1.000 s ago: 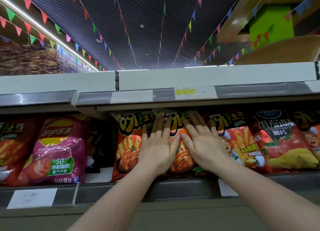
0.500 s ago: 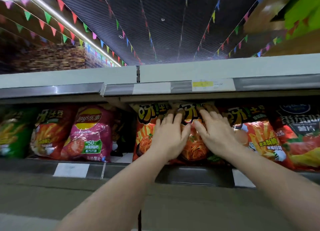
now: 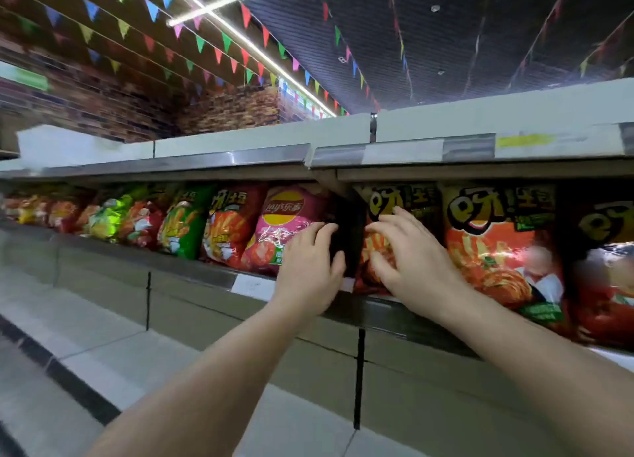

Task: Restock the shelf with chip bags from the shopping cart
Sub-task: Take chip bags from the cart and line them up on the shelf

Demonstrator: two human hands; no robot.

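Both hands have slid left off the middle orange chip bag (image 3: 497, 250). The right hand (image 3: 408, 254), fingers loosely spread, touches the orange chip bag left of it (image 3: 374, 250); the left hand (image 3: 308, 271), fingers relaxed, rests against the pink bag (image 3: 278, 230).

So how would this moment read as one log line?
step: straightening bags | left hand: at pink chip bag | right hand: on orange chip bag | shelf: stocked

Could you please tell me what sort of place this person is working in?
Most likely a supermarket snack aisle: a long shelf lined with chip bags, price label strips along the shelf edge above, and coloured bunting strung under the ceiling.
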